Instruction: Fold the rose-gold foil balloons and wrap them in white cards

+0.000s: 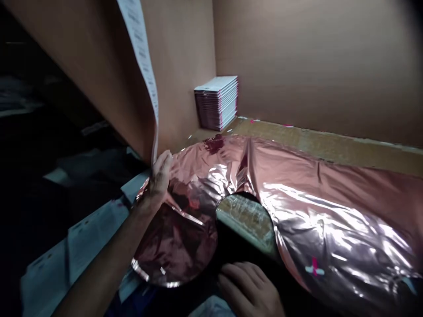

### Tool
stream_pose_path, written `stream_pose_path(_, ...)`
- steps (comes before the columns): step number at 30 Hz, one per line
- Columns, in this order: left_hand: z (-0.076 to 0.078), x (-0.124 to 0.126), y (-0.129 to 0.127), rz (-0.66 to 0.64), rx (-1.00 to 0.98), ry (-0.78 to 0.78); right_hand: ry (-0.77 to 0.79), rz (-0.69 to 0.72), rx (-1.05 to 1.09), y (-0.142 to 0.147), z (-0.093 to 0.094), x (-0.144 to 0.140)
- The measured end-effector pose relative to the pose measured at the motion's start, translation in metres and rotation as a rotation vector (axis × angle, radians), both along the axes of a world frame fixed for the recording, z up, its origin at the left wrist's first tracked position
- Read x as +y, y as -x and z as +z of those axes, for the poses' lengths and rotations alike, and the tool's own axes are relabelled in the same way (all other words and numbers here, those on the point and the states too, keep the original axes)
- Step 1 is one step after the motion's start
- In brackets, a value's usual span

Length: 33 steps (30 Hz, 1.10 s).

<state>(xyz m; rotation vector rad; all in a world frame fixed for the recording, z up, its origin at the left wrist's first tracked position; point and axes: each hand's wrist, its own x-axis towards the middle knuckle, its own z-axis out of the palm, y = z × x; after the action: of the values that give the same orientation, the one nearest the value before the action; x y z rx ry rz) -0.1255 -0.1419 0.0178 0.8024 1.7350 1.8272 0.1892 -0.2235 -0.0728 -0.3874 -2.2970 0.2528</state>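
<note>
A large, shiny rose-gold foil balloon (297, 198), flat and creased, spreads over the work surface, with a rounded gap in its near edge. My left hand (160, 178) lies across the balloon's left part, fingers stretched and close together, beside the lower end of a white printed label strip (143, 57). Its thumb is hidden. Below the gap, my right hand (249, 288) has its fingers bent together; its palm is turned away, so anything in it is hidden. A small pink and white cross-shaped mark (314, 267) shows on the foil's near right.
A stack of thin white packets (218, 103) stands in the back corner. Brown board walls (313, 57) rise behind and at the left. White sheets or packets (92, 229) lie lower left, by my forearm. Bare worn surface (274, 132) shows behind the balloon.
</note>
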Motion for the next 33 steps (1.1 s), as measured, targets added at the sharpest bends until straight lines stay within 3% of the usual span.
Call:
stream_pose_path(2,-0.015,-0.06,0.001,0.055,0.005,0.023,-0.001,0.14,-0.052,0.042,-0.015,-0.02)
stream_pose_path(5,-0.036,-0.132,0.002,0.156,-0.057,0.056,-0.091,0.17,-0.228,0.085,-0.042,-0.051)
stream_pose_path(8,-0.053,-0.181,0.001,0.206,-0.118,0.084,-0.219,0.136,-0.323,0.105,-0.068,-0.069)
stream_pose_path(11,-0.065,-0.21,-0.004,0.229,-0.148,0.111,-0.226,0.146,-0.432,0.115,-0.074,-0.07)
stream_pose_path(13,-0.072,-0.221,-0.009,0.256,-0.112,0.111,-0.083,0.201,-0.563,0.122,-0.059,-0.061)
stream_pose_path(16,-0.078,-0.232,-0.022,0.346,0.085,0.073,0.337,0.199,-0.729,0.135,-0.019,-0.037)
stream_pose_path(19,-0.08,-0.239,-0.035,0.411,0.473,0.045,0.81,0.211,-0.805,0.15,0.019,-0.007)
stream_pose_path(21,-0.079,-0.242,-0.043,0.371,0.84,0.004,1.012,0.313,-0.772,0.159,0.035,0.013)
stream_pose_path(23,-0.078,-0.243,-0.049,0.285,1.151,-0.03,1.047,0.419,-0.707,0.169,0.046,0.029)
stream_pose_path(25,-0.078,-0.241,-0.051,0.196,1.316,-0.012,0.98,0.461,-0.726,0.179,0.052,0.04)
stream_pose_path(27,-0.079,-0.238,-0.049,0.142,1.375,0.046,0.935,0.453,-0.764,0.187,0.057,0.046)
stream_pose_path(33,-0.082,-0.233,-0.039,0.093,1.462,0.063,1.177,0.635,-0.781,0.186,0.061,0.057)
